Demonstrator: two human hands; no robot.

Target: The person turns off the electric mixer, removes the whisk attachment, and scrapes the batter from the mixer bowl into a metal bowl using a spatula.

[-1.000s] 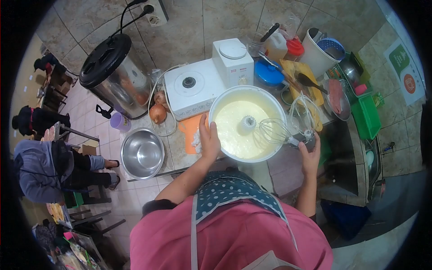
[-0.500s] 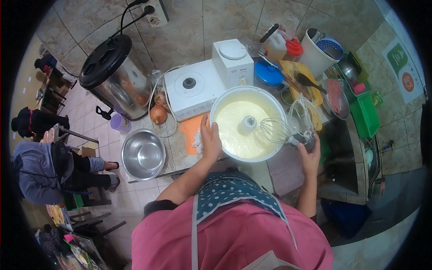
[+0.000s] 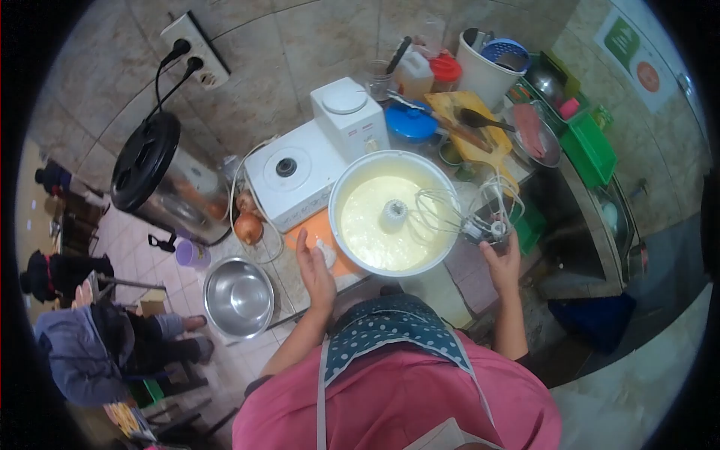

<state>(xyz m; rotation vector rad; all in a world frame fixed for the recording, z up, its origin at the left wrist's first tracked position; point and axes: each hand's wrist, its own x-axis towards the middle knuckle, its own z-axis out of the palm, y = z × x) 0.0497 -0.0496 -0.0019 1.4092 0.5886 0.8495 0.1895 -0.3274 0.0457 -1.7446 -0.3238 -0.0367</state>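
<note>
A white mixing bowl [image 3: 346,244] with pale yellow batter and a ribbed centre post stands at the counter's front edge. My left hand [image 3: 317,276] is just left of the bowl, fingers spread, holding nothing, in front of the orange cutting board [image 3: 341,262]. In my right hand [image 3: 502,259] is the hub of a double wire whisk [image 3: 439,210]. One whisk loop reaches over the bowl's right side; the other stands up on the right. Behind the bowl is the white mixer base [image 3: 289,169].
A steel bowl [image 3: 238,298], onions [image 3: 248,228], a purple cup [image 3: 193,255] and a large steel urn [image 3: 184,187] are at left. Behind right are a blue-lidded container [image 3: 411,121], a wooden board [image 3: 469,109] and a green basket [image 3: 589,150]. People are at far left.
My left hand has come away from the bowl's side, and its fingers have opened. The whisk remains in my right hand. The view has shifted and tilted.
</note>
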